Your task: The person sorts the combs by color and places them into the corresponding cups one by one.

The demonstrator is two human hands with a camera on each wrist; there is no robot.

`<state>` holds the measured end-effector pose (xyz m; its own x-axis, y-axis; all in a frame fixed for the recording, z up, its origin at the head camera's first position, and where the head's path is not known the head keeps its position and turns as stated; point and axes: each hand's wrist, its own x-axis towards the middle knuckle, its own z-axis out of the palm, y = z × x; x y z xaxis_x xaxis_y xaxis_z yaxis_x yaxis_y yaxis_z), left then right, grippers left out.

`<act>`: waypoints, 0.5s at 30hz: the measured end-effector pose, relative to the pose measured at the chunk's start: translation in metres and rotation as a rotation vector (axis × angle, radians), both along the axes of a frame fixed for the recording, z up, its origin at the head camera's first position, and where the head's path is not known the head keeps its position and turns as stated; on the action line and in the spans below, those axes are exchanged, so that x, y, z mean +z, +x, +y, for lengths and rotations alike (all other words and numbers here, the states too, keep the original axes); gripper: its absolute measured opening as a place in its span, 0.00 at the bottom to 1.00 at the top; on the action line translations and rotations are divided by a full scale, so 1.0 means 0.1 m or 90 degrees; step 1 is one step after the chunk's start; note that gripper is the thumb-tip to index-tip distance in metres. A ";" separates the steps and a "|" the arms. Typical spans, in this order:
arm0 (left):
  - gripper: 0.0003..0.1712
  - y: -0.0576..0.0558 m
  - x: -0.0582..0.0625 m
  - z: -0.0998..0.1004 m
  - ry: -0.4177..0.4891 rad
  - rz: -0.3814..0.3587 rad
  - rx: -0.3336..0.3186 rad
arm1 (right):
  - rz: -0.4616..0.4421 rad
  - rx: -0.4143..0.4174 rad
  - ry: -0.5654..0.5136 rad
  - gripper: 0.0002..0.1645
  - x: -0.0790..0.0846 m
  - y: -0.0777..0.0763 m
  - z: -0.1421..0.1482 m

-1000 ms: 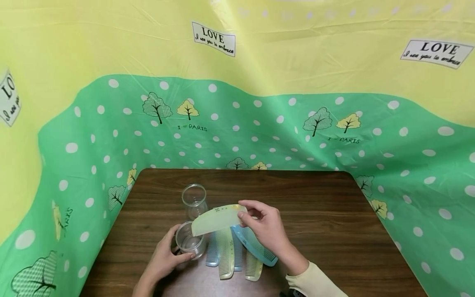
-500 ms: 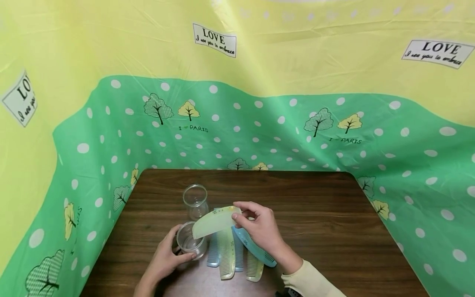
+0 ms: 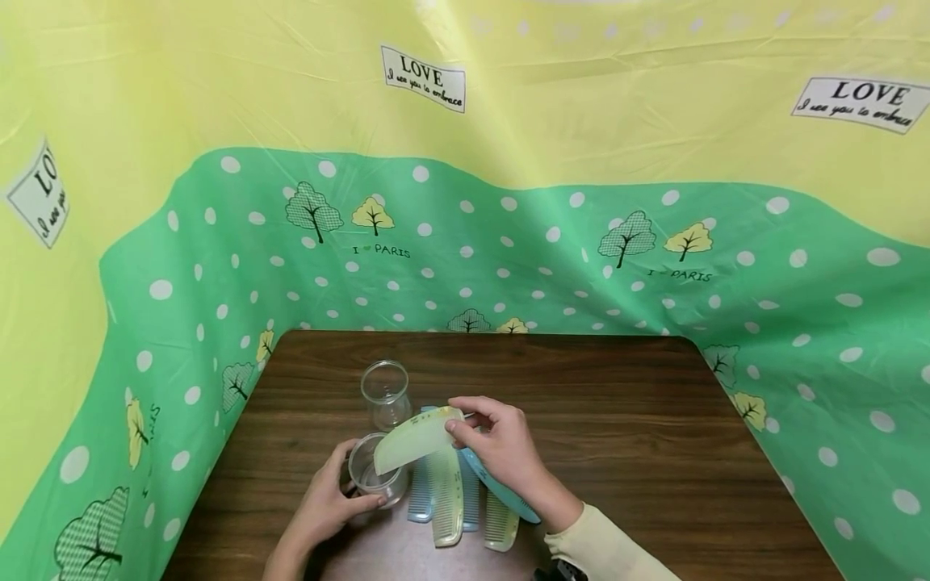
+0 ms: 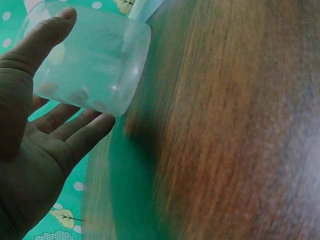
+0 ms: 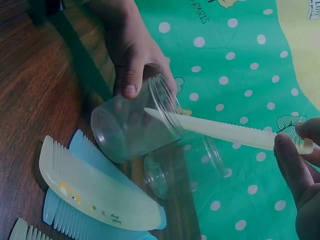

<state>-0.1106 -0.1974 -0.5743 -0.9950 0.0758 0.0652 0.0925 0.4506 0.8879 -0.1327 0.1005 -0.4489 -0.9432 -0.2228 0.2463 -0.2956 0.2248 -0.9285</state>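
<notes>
My left hand holds a clear plastic jar by its side, thumb on the near side and fingers round the far side. Its mouth faces up in the head view. Between the thumb and fingers of my right hand is a pale yellow-green comb, pinched at one end. In the right wrist view the far end of this comb reaches through the mouth into the jar. Beneath the right hand lie more combs, among them a pale yellow one and a blue one, overlapping.
A second clear jar stands just behind the held one. Another pale yellow comb lies at the right of the pile. Polka-dot cloth hangs round the sides and back of the dark wooden table.
My right hand has moved left and slightly down with the comb, and the comb's tip has dipped lower at the jar's mouth. The left hand and jar have hardly moved.
</notes>
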 end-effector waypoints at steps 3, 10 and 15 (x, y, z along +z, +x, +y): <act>0.54 0.01 0.01 0.00 -0.012 0.006 0.003 | -0.006 0.004 -0.009 0.19 -0.02 -0.02 -0.02; 0.54 0.00 0.01 0.01 -0.005 -0.010 0.003 | -0.012 0.005 -0.026 0.19 -0.04 -0.03 -0.07; 0.53 0.00 0.01 0.01 0.011 -0.020 -0.001 | -0.013 0.008 -0.036 0.19 -0.05 -0.03 -0.11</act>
<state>-0.1106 -0.1964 -0.5734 -0.9964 0.0766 0.0357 0.0656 0.4347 0.8982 -0.1355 0.0894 -0.4534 -0.9455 -0.2207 0.2394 -0.2787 0.1684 -0.9455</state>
